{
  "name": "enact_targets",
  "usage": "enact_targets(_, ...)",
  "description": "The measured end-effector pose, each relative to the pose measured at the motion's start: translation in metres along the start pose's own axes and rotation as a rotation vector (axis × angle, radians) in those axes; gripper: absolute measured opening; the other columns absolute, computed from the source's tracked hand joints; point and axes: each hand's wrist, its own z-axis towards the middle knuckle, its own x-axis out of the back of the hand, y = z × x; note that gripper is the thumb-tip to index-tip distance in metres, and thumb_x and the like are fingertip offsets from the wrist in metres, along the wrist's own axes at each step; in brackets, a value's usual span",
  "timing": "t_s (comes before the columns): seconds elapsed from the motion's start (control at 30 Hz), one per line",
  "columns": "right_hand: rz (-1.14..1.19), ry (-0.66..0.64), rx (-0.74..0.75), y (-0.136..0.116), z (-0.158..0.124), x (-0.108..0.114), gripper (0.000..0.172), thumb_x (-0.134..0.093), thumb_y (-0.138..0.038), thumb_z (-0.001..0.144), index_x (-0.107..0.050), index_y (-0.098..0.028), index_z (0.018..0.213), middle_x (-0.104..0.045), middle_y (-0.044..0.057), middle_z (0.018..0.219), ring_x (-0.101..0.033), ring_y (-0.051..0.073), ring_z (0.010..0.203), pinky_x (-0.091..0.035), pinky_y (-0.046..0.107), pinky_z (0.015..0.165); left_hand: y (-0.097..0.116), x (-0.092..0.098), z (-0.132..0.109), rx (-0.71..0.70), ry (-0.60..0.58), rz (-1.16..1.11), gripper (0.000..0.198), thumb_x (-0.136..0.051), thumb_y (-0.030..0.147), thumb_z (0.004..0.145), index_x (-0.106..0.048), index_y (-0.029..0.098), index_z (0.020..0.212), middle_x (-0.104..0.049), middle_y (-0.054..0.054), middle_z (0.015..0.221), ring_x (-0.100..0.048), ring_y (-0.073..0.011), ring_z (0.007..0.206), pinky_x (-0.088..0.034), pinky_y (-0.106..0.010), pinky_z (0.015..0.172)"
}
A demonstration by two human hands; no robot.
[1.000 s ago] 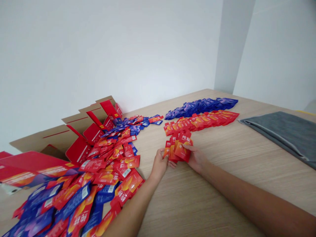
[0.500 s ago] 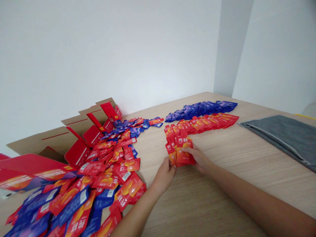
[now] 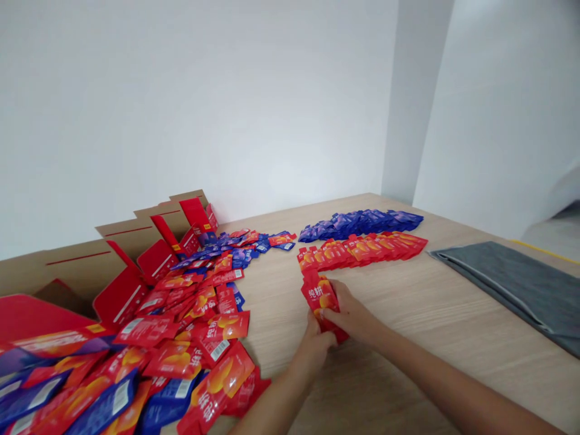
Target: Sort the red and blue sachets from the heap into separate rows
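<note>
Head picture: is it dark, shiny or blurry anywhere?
In the head view, soft light leaves a paler glow on the wall; there too, the table darkens below the left hand and right hand; also in the head view, glints show on the pile, and the blue row looks soft, its print too small to read.

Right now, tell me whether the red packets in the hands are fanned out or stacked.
Stacked: the red packets show one full front, not a fan, between left hand and right hand.
</note>
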Motion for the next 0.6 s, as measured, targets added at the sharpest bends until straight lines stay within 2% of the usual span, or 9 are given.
enact_targets(0.17,-0.422,-0.025,0.040,-0.027,0.005,0.043,0.060,-0.057,-0.021,0.070,-0.042,-0.014,0.128,-0.049,0.017,0.124,-0.052,0.029,0.110,-0.042,0.041,0.093,-0.001,-0.007,0.018,-0.073,-0.126,0.258,0.065,-0.050,0.002,0.051,-0.052,0.017,0.114,-0.062,-0.010,0.114,-0.054,-0.0275,0.112,-0.042,-0.040,0.096)
enact_targets(0.27,-0.691,-0.050,0.068,-0.034,0.002,0.063,0.054,-0.056,-0.021,0.075,-0.045,-0.014,0.127,-0.052,0.019,0.119,-0.055,0.031,0.104,-0.045,0.040,0.086,-0.002,-0.009,0.025,0.040,-0.122,0.461,0.070,-0.047,0.001,0.054,-0.046,0.013,0.122,-0.056,-0.015,0.122,-0.053,-0.0264,0.113,-0.044,-0.038,0.092)
enact_targets(0.37,-0.915,-0.172,-0.024,-0.025,-0.003,0.068,0.057,-0.059,-0.018,0.072,-0.047,-0.015,0.128,-0.055,0.021,0.115,-0.057,0.034,0.098,-0.046,0.041,0.078,-0.002,-0.011,0.027,0.091,-0.111,0.535,0.063,-0.044,-0.002,0.059,-0.046,0.012,0.121,-0.056,-0.014,0.120,-0.056,-0.0212,0.107,-0.044,-0.034,0.092)
enact_targets(0.47,-0.980,-0.252,-0.125,-0.008,-0.006,0.066,0.065,-0.062,-0.020,0.070,-0.044,-0.017,0.132,-0.054,0.021,0.116,-0.058,0.035,0.096,-0.046,0.041,0.074,-0.004,-0.014,0.031,0.059,-0.103,0.514,0.055,-0.041,-0.004,0.062,-0.049,0.014,0.114,-0.059,-0.011,0.114,-0.058,-0.0180,0.102,-0.044,-0.032,0.092)
enact_targets(0.6,-0.920,-0.270,-0.107,0.008,-0.005,0.072,0.070,-0.060,-0.021,0.069,-0.040,-0.016,0.136,-0.052,0.021,0.119,-0.059,0.035,0.098,-0.045,0.039,0.074,-0.009,-0.017,0.038,0.058,-0.009,0.529,0.050,-0.040,-0.003,0.066,-0.046,0.014,0.112,-0.059,-0.011,0.114,-0.059,-0.0173,0.100,-0.045,-0.032,0.092)
